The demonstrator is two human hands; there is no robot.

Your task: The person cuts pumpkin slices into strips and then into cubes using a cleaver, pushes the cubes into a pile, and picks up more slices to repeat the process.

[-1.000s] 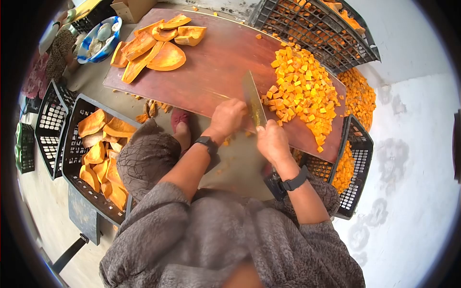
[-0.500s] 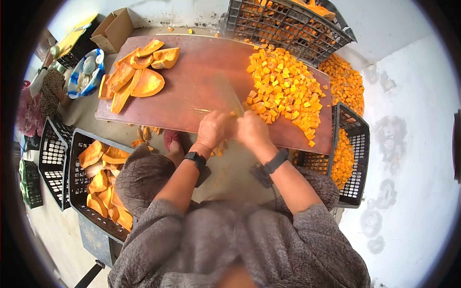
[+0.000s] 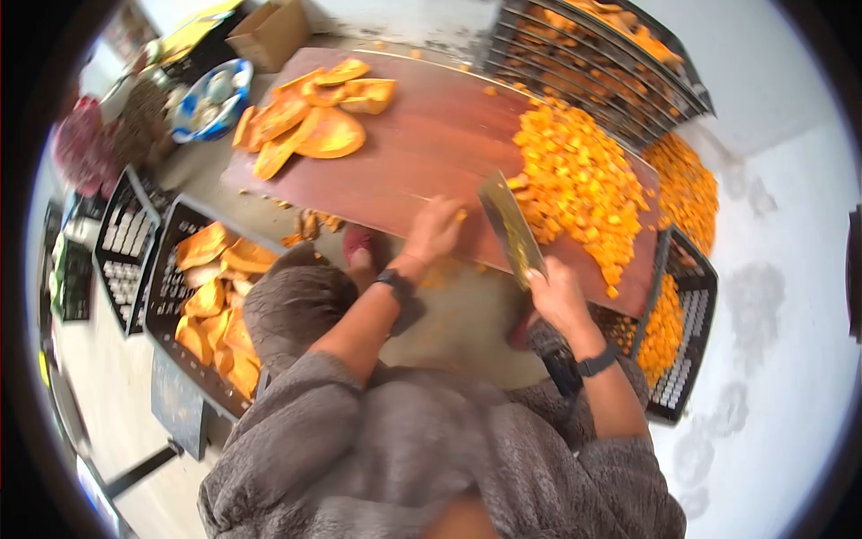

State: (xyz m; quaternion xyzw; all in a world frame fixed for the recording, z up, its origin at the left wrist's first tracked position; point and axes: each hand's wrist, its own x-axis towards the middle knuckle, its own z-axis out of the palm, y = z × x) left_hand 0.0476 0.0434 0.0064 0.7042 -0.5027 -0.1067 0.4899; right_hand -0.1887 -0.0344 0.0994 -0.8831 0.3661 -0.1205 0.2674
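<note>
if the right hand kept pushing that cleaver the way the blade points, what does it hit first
Most likely the heap of diced orange cubes: the right hand holds the cleaver with its blade tip aimed up the wooden board, right at the heap's near edge. Motion blur makes the depth uncertain.

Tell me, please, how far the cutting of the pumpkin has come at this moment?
Done: a big heap of orange cubes lies on the board, with more in the black crate beside it. In hand: the right hand holds the cleaver; the left hand rests at the board's near edge. Left: uncut slices on the board, and more pieces in the crate at left.
</note>
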